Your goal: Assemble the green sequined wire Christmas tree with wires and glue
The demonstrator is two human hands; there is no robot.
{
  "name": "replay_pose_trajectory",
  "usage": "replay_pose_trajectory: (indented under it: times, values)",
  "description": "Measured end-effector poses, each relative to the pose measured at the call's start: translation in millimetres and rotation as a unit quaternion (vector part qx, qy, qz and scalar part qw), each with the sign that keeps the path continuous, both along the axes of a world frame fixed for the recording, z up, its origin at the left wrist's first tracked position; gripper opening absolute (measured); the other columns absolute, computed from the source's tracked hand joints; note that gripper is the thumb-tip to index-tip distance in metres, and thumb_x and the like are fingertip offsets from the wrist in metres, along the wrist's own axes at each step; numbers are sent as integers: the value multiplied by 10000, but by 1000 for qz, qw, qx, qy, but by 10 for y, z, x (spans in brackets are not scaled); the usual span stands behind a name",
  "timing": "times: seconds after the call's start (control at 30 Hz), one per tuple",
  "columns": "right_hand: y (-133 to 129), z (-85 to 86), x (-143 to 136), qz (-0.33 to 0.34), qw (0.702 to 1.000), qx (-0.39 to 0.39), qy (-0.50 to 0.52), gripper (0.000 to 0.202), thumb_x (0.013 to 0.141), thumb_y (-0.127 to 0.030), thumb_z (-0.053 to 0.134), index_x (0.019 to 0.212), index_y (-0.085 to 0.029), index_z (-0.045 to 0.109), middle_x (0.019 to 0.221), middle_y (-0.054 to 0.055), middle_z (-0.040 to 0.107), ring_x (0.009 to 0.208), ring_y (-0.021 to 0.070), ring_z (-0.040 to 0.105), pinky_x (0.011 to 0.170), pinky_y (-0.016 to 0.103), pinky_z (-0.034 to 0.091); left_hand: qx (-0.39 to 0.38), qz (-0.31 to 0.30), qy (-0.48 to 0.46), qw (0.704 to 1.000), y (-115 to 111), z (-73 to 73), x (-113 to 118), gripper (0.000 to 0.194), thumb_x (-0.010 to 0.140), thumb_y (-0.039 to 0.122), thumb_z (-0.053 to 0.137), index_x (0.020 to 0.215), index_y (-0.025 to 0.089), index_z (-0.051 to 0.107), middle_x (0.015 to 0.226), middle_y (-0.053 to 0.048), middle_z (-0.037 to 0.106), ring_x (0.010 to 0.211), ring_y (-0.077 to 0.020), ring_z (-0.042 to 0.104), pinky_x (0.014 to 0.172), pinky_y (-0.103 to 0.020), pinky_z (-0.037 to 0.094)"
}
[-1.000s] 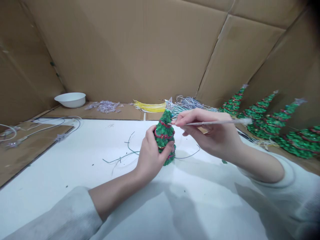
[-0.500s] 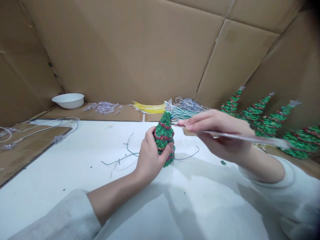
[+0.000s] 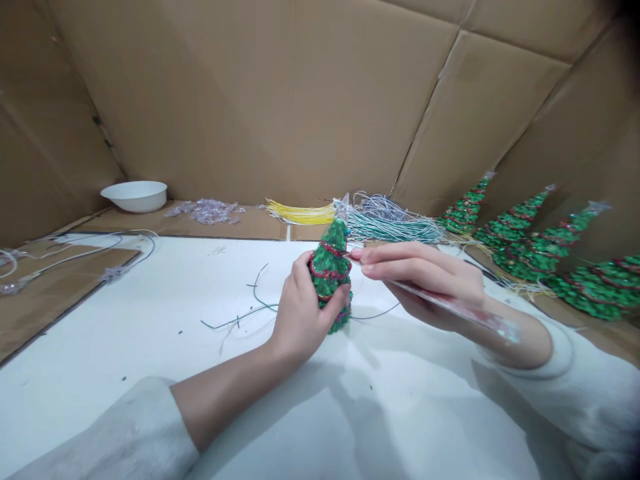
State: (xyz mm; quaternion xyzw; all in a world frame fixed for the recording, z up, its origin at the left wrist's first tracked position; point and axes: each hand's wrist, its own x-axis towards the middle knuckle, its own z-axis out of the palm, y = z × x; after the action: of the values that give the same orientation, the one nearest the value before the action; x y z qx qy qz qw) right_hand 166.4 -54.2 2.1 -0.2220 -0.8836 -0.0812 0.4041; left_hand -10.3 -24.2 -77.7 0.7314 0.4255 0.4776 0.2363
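Note:
Upright near the middle of the white table is a small green Christmas tree (image 3: 332, 253) with red garland and a clear star (image 3: 342, 207) on top. My left hand (image 3: 304, 307) is wrapped round its lower left side, thumb across the front. My right hand (image 3: 430, 277) pinches a slim pen-like tool (image 3: 450, 307), partly translucent and reddish, its far end sticking out past the wrist. Its thin tip is at the tree's upper right side, by a red garland row; whether it touches cannot be told. Thin dark wires (image 3: 255, 293) lie beside the tree's base.
Several finished trees (image 3: 530, 247) stand at the right. Along the back lie clear ornaments (image 3: 210, 211), yellow wires (image 3: 300, 212) and green and white wires (image 3: 395, 227). A white bowl (image 3: 134, 197) sits back left. White cables (image 3: 75, 260) cross the cardboard at left. Cardboard walls (image 3: 260, 100) enclose the table.
My right hand has moved slightly left and down, bringing the tool's tip to the tree; the tool's far end has swung lower. My left hand keeps its hold on the tree.

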Motion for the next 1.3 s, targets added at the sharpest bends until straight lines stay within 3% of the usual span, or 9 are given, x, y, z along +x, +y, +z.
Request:
replay_pose_trajectory:
  times: [0.6, 0.87, 1.03, 1.17, 1.3]
  values:
    - [20, -53, 10, -12, 1000, -5, 4, 268, 860, -130, 526, 1088, -237, 618, 1087, 52, 655, 1006, 163, 635, 864, 266, 543, 6, 0, -1, 1000, 1, 3, 6, 520, 809, 396, 557, 1215, 178, 316, 1176, -132, 515, 1057, -276, 520, 884, -445, 431]
    - [-14, 27, -102, -34, 999, 10, 21, 209, 847, -91, 524, 964, -215, 645, 987, 49, 679, 930, 142, 657, 819, 242, 555, 10, -1, 0, 1000, 2, -1, 3, 524, 815, 410, 552, 1219, 177, 314, 1166, -124, 510, 1045, -264, 515, 879, -434, 432]
    - [25, 102, -153, -32, 994, -55, 93, 144, 834, -120, 556, 874, -220, 653, 882, 38, 694, 860, 162, 670, 739, 277, 586, 14, 4, -2, 1000, 5, -5, 7, 517, 810, 400, 562, 1215, 193, 316, 1171, -122, 512, 1048, -273, 523, 865, -438, 437]
    - [66, 92, -155, -18, 974, -137, 181, 102, 839, -150, 568, 880, -201, 646, 879, 40, 670, 781, 137, 671, 641, 236, 602, 10, 6, -1, 1000, 7, -13, 5, 514, 805, 394, 566, 1209, 201, 313, 1144, -119, 532, 1024, -279, 547, 845, -440, 443]
    - [71, 43, -131, -5, 973, -127, 195, 119, 832, -127, 573, 890, -200, 646, 880, 50, 678, 840, 161, 675, 695, 276, 605, 13, 7, 0, 1000, 1, -7, 4, 510, 807, 393, 563, 1208, 201, 314, 1145, -119, 530, 1019, -271, 545, 845, -429, 441]
